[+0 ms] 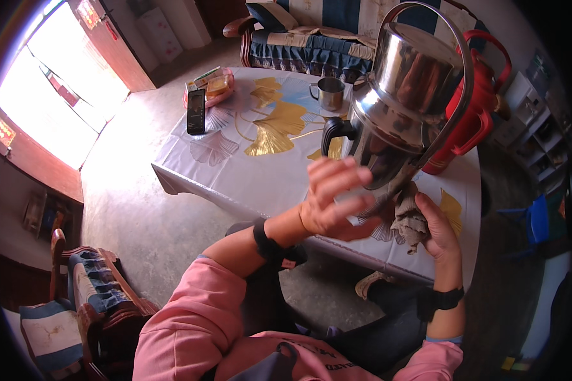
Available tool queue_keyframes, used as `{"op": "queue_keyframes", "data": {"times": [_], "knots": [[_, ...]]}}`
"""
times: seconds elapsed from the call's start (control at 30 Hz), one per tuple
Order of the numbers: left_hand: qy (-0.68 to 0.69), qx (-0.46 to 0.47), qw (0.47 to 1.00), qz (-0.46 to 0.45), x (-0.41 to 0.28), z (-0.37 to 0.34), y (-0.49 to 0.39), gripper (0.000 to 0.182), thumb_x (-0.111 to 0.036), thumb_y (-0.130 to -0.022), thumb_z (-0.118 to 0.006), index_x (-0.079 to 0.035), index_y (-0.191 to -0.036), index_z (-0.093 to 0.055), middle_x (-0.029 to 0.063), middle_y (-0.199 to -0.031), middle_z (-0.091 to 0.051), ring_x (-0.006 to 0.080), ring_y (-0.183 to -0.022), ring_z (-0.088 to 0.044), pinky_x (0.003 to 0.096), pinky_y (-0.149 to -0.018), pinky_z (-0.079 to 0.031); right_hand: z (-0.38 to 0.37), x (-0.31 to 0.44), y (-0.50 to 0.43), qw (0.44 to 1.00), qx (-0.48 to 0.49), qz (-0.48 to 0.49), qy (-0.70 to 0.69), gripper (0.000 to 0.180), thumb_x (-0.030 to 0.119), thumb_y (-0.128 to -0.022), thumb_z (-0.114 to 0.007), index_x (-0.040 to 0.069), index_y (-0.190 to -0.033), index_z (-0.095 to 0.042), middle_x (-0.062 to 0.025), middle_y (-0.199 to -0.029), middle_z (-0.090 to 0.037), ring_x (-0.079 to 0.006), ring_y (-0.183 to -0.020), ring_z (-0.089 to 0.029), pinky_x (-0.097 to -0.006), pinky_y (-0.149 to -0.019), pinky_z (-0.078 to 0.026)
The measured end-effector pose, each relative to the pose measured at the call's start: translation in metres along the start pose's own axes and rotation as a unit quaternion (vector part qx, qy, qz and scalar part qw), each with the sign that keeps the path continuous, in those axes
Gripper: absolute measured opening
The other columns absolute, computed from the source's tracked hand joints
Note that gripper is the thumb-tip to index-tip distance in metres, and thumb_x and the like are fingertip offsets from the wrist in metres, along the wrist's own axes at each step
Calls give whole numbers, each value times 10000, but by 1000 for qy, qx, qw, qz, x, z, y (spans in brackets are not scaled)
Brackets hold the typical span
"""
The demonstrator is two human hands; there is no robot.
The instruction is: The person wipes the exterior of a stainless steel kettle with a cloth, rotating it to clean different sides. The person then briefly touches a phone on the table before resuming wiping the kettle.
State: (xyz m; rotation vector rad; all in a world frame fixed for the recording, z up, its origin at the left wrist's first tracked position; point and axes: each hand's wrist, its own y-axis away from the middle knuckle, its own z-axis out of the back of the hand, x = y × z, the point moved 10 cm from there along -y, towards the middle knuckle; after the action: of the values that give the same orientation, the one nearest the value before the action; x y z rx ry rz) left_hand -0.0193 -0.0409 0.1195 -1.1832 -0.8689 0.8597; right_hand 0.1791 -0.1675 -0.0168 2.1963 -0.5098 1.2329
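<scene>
A shiny stainless-steel vacuum flask (400, 114) with a bail handle and a black side handle (333, 133) rises in front of me at the table's right part. My left hand (338, 200) is blurred beside its lower body, fingers spread and nothing seen in them; whether it touches the steel I cannot tell. A crumpled grey cloth (409, 219) is in my right hand (441, 231), low against the flask's near right side. Most fingers of that hand are hidden behind the cloth. Just behind the flask stands a red vacuum flask (474, 90).
On the table (276, 178), covered with a ginkgo-leaf cloth, are a metal mug (331, 94), a phone (196, 112) and a pink basket (219, 99) of packets. A striped sofa (310, 47) stands beyond. At right are a blue stool (536, 219) and white shelves (538, 128).
</scene>
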Motion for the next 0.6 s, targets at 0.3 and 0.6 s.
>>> {"op": "queue_keyframes", "data": {"times": [0.3, 0.6], "knots": [[219, 267, 921, 179, -42, -83, 31, 615, -175, -736, -779, -45, -1274, -511, 152, -1277, -510, 324, -1042, -577, 378, -833, -516, -16, 15, 21, 976, 62, 25, 209, 483, 161, -851, -757, 0, -1261, -558, -16, -1055, -638, -98, -973, -597, -268, -879, -490], [285, 284, 870, 286, -38, -93, 56, 621, -35, -728, -709, -39, -1301, -471, 166, -1223, -512, 358, -1066, -569, 403, -827, -529, -33, -10, 32, 894, 212, -51, 392, 397, 247, -953, -636, 12, -1266, -568, -26, -1093, -636, -109, -1049, -538, -290, -951, -433]]}}
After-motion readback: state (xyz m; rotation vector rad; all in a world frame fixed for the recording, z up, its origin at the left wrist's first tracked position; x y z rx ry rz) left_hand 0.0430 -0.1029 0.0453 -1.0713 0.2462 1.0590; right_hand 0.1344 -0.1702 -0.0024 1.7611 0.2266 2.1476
